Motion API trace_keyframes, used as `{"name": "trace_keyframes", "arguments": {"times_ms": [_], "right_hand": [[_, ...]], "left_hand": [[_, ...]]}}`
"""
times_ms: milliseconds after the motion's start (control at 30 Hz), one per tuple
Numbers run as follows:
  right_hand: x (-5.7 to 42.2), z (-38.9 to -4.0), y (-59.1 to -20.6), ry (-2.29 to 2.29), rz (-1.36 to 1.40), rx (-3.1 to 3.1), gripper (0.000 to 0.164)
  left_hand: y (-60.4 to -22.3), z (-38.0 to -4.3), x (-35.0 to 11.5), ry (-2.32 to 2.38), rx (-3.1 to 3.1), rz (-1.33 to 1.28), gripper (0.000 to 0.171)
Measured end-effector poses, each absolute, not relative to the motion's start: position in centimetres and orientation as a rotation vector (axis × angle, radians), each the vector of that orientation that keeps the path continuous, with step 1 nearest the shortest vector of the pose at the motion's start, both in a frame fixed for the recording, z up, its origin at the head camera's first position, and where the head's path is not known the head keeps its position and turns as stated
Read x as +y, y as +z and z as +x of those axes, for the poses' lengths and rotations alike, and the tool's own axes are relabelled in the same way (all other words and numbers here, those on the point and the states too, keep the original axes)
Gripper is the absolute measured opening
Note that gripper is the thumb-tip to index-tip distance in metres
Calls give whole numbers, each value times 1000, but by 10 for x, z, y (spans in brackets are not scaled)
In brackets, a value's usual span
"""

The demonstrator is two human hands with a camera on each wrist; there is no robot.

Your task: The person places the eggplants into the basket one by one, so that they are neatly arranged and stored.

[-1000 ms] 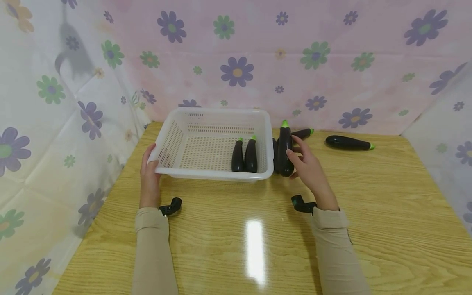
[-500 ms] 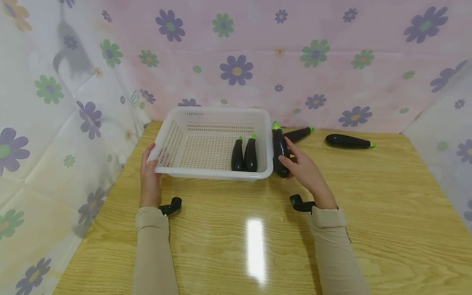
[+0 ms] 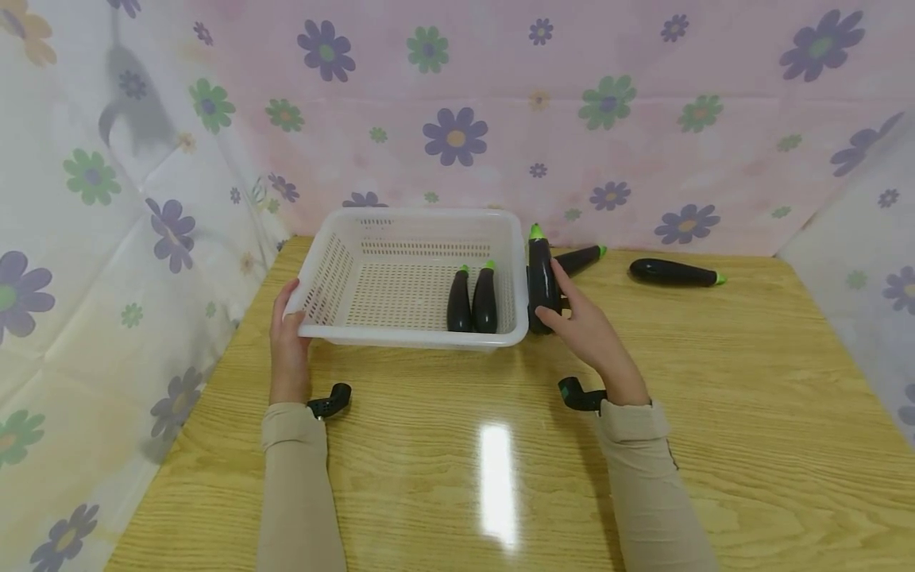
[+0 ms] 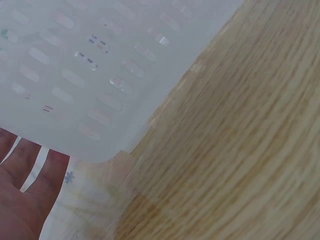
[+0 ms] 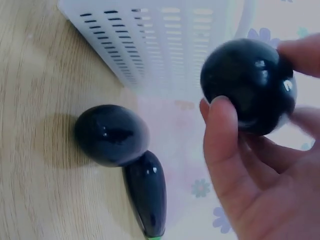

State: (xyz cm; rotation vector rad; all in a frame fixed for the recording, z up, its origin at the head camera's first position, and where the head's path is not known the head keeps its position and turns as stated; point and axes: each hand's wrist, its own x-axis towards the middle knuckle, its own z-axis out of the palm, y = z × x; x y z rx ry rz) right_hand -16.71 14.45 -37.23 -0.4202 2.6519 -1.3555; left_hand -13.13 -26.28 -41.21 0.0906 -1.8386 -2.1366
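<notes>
My left hand grips the front left corner of a white plastic basket, thumb over the rim. Its fingers show beside the perforated basket wall in the left wrist view. Two dark eggplants lie side by side at the right inside the basket. Just outside its right wall, my right hand holds another eggplant between thumb and fingers, green stem pointing away. The right wrist view shows this held eggplant above the table, with another eggplant lying below, mostly hidden from the head view.
One eggplant lies slanted at the back, right of the held one. Farther right lies another eggplant. Flowered cloth rises behind the wooden table and along both sides. Light glares off the tabletop.
The held eggplant has moved left toward the basket wall with my right hand, then slightly up in the head view. My left hand and the basket have stayed in place.
</notes>
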Motion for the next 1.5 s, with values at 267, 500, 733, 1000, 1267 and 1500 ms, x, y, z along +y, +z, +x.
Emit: {"name": "trace_keyframes", "arguments": {"times_ms": [267, 500, 733, 1000, 1267, 1500], "right_hand": [[141, -166, -375, -1502, -478, 2663, 55], [130, -165, -375, -1661, -415, 2642, 57], [119, -163, -374, -1688, -464, 2696, 57], [100, -163, -377, -1632, -615, 2854, 58], [84, -158, -377, -1470, -597, 3044, 61], [72, -155, -375, -1435, -629, 3083, 61]], "left_hand": [[-410, -132, -263, -2140, -1837, 83, 45], [-412, -134, -265, -2146, -1822, 81, 44], [-421, -137, -272, -2157, -1807, 104, 43], [-422, -138, -272, -2158, -1803, 112, 43], [-446, -149, -281, -2094, -1826, 96, 43], [-457, -156, -286, -2070, -1826, 62, 42]]}}
